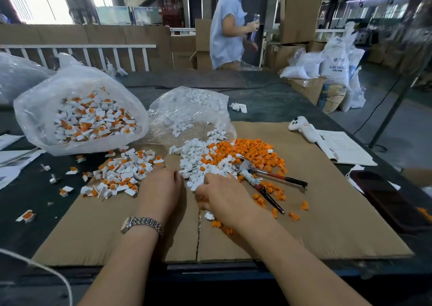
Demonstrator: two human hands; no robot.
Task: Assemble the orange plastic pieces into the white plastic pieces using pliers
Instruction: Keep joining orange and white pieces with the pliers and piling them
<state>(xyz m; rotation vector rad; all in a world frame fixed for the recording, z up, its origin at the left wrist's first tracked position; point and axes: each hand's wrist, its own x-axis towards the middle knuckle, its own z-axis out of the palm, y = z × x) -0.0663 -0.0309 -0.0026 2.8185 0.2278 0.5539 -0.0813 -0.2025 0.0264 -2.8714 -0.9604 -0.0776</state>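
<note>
While both hands work at the near edge of the piles, the pliers lie untouched on the cardboard, just right of the right hand, their handles spread and pointing toward the near right, their head resting among the loose parts. The right hand lies knuckles up, its fingers curled down into the white pieces, with small parts showing under its fingertips; whether it grips any one of them cannot be told. The left hand, a metal watch on its wrist, lies flat and relaxed with straight fingers reaching to the gap between the white pieces and the assembled pieces, which are heaped to its left. The orange pieces spread beyond and to the right of the right hand, mixing with the white ones where the heaps meet; a few orange ones lie scattered near the right wrist and round the plier handles. At the far left a clear bag holds more assembled parts, and a second bag beside it spills white pieces toward the heap. On the dark counter, right of the cardboard, lie a white controller, a notebook and a dark phone. Beyond the counter stands a person in a pale shirt.
</note>
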